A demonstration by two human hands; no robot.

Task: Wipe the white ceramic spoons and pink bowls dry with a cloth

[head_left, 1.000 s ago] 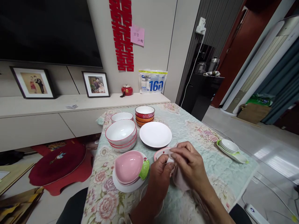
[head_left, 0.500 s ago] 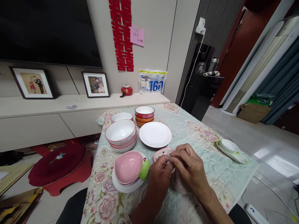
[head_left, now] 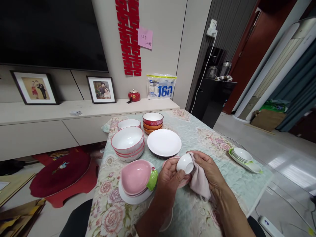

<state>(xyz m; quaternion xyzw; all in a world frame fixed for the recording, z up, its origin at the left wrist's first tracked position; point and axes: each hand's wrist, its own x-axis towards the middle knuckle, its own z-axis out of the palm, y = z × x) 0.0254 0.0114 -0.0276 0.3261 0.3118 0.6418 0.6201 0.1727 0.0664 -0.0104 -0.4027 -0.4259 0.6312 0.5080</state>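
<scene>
A small white cup (head_left: 184, 164) is held between the fingers and thumb of my left hand (head_left: 170, 177). My right hand (head_left: 206, 168) grips a pale pink cloth (head_left: 200, 182), which touches the cup's right side and hangs down below it. Beneath both hands lies a pink dish (head_left: 184, 183), mostly hidden by them. Left of my left hand, a pink peach-shaped bowl (head_left: 135, 176) with a green leaf rests on a white plate (head_left: 134, 200). Just beyond my hands is a stack of plates, the top white plate (head_left: 164, 142) showing.
White bowls with red rims (head_left: 127, 141) are stacked at the left. A stack of orange and red bowls (head_left: 152, 123) stands farther back. Several small white dishes (head_left: 242, 154) sit on a leaf-edged plate near the right table edge. A flowered cloth (head_left: 116, 217) covers the table.
The cup, hidden by my hands and the cloth before, now shows. My hands have moved a little apart, and the cloth hangs from my right hand at the cup's right side.
</scene>
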